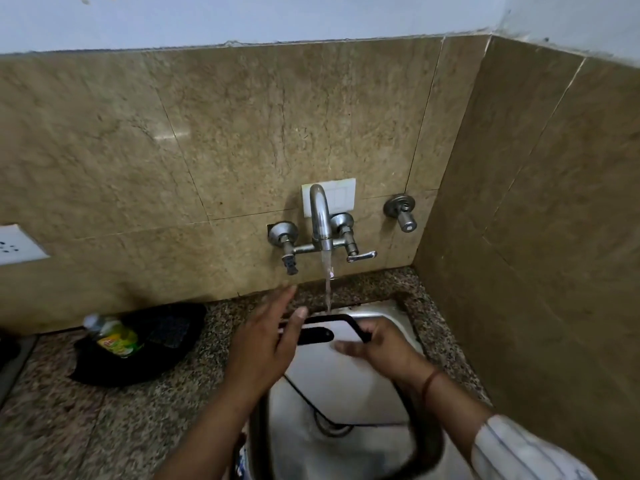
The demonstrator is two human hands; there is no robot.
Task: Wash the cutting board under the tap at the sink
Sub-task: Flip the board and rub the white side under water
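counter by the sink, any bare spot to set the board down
Bare granite counter lies in front of the black cloth and bottle, left of the sink. The sink is crowded: cutting board, left hand, right hand.

bottle (114, 337), green-yellow, lying on the black cloth (166, 344) left of the sink: red label patch with light lettering, too blurred to read. no other text, brand, number or sign legible anywhere in view.
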